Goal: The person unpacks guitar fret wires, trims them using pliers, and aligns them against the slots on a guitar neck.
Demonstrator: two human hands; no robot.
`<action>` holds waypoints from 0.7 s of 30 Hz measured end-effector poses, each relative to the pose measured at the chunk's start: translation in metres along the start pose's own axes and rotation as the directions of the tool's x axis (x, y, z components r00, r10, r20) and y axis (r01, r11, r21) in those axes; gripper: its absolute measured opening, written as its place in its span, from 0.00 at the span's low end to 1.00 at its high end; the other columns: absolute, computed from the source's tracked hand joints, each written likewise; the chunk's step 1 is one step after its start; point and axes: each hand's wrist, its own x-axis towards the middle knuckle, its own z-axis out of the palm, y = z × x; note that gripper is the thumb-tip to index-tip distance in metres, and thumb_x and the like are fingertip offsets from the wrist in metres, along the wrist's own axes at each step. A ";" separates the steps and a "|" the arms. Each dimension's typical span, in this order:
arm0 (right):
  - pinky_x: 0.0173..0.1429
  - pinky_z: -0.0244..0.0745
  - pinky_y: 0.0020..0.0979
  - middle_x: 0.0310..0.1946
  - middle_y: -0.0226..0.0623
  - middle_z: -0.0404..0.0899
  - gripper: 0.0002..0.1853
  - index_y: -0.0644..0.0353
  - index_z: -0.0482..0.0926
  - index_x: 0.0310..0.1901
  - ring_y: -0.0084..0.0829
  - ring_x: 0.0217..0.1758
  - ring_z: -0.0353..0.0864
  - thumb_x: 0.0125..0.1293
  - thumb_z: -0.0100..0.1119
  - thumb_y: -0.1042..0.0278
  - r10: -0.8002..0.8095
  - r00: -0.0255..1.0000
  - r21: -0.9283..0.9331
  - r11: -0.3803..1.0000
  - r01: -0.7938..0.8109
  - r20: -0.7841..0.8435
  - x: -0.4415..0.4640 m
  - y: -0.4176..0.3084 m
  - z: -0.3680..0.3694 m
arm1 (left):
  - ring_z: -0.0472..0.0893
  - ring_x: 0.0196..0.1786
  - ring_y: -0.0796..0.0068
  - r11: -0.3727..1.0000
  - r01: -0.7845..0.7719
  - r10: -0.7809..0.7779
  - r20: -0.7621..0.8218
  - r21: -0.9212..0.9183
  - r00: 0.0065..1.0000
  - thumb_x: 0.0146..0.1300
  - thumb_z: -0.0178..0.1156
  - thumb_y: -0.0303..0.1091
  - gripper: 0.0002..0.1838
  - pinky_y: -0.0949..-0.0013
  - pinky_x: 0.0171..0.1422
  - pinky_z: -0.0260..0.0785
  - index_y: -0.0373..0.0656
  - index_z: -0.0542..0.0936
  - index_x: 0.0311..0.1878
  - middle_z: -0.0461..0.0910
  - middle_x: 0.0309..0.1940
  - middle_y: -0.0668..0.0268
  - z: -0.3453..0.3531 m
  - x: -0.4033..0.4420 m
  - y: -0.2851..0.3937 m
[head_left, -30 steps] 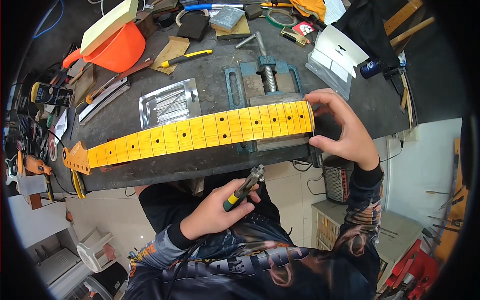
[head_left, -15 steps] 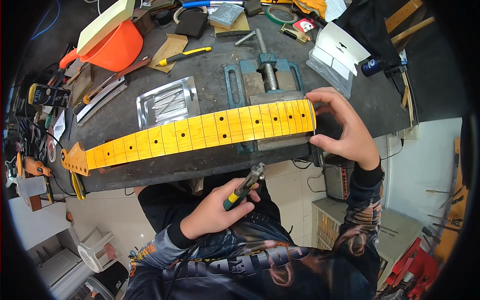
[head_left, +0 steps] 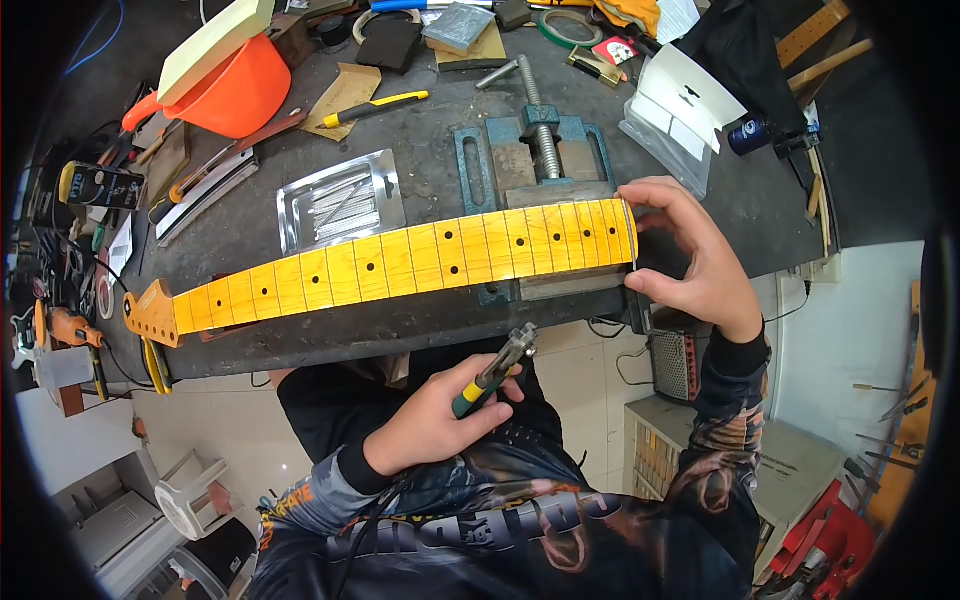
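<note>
A maple guitar neck (head_left: 400,265) with black dot inlays lies slantwise across the middle of the frame, its headstock (head_left: 153,314) at the left and its wider end at centre right, over a teal vise (head_left: 598,155) on the dark bench (head_left: 425,150). At that wider end, the fingers of the right hand (head_left: 692,262) stand apart from the thumb in a broad C, holding a thin curved strip (head_left: 633,235) by its two ends along the neck's edge. In the lower centre of the frame, the fingers of the left hand (head_left: 440,412) are curled round green-and-yellow-handled pliers (head_left: 512,358), whose head points to the upper right, apart from the neck. Just above the neck, left of centre, a clear tray (head_left: 385,170) holds a heap of silvery wire pieces (head_left: 345,210); above it lies a yellow-and-black utility knife (head_left: 375,108), and an orange dipper (head_left: 240,95) with a pale yellow block (head_left: 218,50) across its top sits at the upper left
</note>
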 end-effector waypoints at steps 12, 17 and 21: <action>0.77 0.81 0.39 0.75 0.43 0.76 0.41 0.63 0.77 0.78 0.38 0.77 0.78 0.63 0.82 0.68 -0.002 1.000 0.003 1.000 0.002 0.005 0.000 0.003 0.000 | 0.86 0.54 0.77 1.000 0.010 -0.010 0.000 0.003 1.000 0.80 0.71 0.27 0.27 0.67 0.65 0.80 0.37 0.76 0.78 0.90 0.58 0.61 0.001 0.000 0.001; 0.77 0.81 0.39 0.75 0.43 0.76 0.42 0.62 0.76 0.79 0.38 0.78 0.78 0.63 0.82 0.69 -0.009 1.000 0.008 1.000 0.009 0.007 0.000 0.004 0.000 | 0.86 0.54 0.77 1.000 0.018 -0.018 0.001 0.016 1.000 0.80 0.71 0.27 0.27 0.67 0.64 0.80 0.37 0.76 0.78 0.90 0.58 0.62 0.000 0.000 0.001; 0.77 0.80 0.39 0.75 0.42 0.76 0.42 0.62 0.76 0.79 0.38 0.78 0.78 0.63 0.82 0.69 0.003 1.000 0.001 1.000 -0.003 0.007 -0.001 0.002 0.000 | 0.85 0.53 0.78 1.000 0.018 -0.018 -0.004 0.010 1.000 0.80 0.71 0.27 0.27 0.68 0.64 0.80 0.37 0.77 0.78 0.90 0.58 0.63 0.000 0.000 0.001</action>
